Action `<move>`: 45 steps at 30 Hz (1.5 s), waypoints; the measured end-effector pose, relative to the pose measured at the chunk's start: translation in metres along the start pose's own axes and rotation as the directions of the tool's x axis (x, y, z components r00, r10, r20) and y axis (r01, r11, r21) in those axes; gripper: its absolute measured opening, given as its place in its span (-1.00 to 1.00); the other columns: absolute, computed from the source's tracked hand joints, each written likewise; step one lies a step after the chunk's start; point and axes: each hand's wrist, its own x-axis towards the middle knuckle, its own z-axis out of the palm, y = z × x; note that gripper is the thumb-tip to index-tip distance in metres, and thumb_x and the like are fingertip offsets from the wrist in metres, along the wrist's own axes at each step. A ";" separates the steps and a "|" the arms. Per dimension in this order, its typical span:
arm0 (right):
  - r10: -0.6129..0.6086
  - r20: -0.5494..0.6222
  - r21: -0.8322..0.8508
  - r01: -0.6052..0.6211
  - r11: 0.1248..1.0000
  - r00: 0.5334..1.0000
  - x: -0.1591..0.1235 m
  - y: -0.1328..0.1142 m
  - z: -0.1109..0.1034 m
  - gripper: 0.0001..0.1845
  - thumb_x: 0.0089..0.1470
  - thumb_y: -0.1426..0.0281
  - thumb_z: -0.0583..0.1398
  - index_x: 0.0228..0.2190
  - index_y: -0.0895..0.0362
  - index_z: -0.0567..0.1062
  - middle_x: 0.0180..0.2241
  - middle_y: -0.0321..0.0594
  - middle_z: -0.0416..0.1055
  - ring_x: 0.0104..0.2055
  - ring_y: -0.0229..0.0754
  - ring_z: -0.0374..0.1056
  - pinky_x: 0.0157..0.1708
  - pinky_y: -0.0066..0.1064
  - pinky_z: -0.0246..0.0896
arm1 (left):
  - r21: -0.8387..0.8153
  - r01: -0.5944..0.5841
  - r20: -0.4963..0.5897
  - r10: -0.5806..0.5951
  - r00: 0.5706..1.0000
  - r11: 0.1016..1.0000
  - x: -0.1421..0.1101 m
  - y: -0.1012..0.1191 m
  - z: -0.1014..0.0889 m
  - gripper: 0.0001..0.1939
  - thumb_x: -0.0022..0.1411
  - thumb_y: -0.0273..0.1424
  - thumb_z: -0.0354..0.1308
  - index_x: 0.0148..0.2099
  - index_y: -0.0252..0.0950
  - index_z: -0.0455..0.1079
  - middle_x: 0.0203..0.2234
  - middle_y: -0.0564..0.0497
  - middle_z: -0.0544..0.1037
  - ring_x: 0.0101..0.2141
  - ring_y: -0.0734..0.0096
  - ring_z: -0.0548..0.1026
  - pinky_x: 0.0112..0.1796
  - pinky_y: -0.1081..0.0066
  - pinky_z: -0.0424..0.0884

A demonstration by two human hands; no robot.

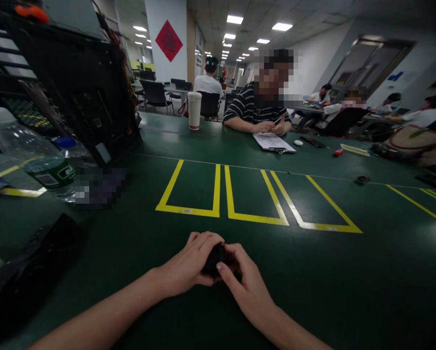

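Just in front of me, both hands grip a small black object over the green table. My left hand wraps it from the left with the fingers over its top. From the other side my right hand closes round it, thumb on the near face and fingers behind. Much of the object is covered by my fingers, so its exact kind does not show. Beyond the hands, yellow tape outlines mark several areas on the green table.
At the left stand a black computer case and a clear plastic bottle, with a dark bag-like item nearer me. Across the table a person in a striped shirt sits by a clipboard. A white cup stands there too.
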 end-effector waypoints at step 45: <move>0.004 -0.015 0.053 -0.003 0.999 1.000 0.001 0.000 -0.001 -0.77 0.07 0.39 0.10 -0.18 0.12 0.29 -0.21 -0.18 0.30 -0.22 -0.17 0.31 -0.26 -0.29 0.33 | 0.074 -0.036 -0.007 0.037 0.999 0.997 0.000 -0.002 0.003 -0.38 0.03 -0.52 0.21 0.08 -0.14 0.02 0.02 -0.04 0.21 -0.03 0.13 0.22 -0.08 0.15 0.18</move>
